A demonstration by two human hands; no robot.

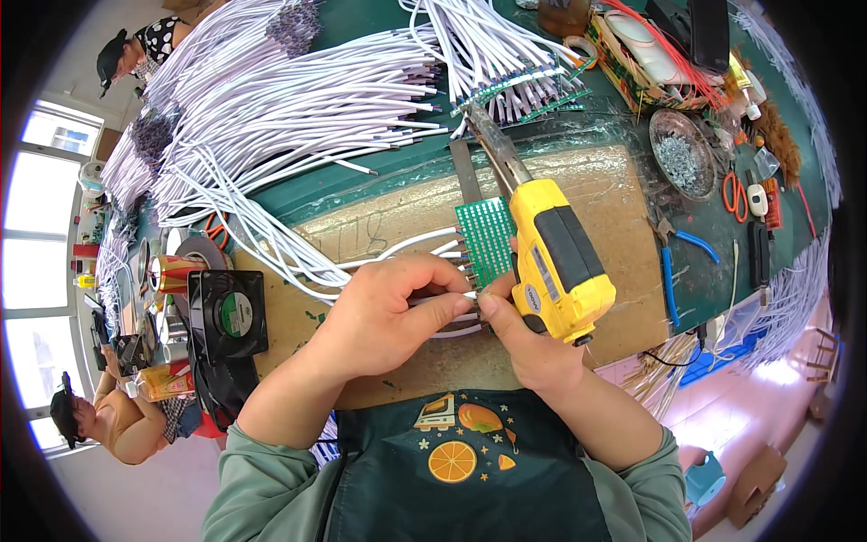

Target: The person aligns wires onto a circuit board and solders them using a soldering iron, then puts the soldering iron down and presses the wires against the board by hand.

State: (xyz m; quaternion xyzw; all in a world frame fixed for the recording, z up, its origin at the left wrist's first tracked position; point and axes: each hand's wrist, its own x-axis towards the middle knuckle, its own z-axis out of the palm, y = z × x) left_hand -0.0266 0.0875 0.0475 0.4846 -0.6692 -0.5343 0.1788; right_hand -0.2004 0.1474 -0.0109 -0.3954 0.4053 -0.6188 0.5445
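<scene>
A green circuit board [486,242] with rows of pale pads lies on the brown work board in front of me. Several white cables run to its left edge. My left hand [388,312] is closed, pinching a white cable end [470,296] between thumb and forefinger beside that edge. Around the lower part of a yellow and black soldering gun [564,262] is my right hand [533,339], its fingers partly hidden beneath the tool. The right thumb tip touches the board's lower left corner, near the cable end. The gun's metal nose points away, toward the far cable bundle.
White cable bundles [298,99] fill the far left, and more cables with green boards [519,86] lie ahead. A black fan [228,312] stands left. Blue-handled pliers [670,271], orange scissors [734,197] and a round metal dish [682,154] lie right. Two people are at the left.
</scene>
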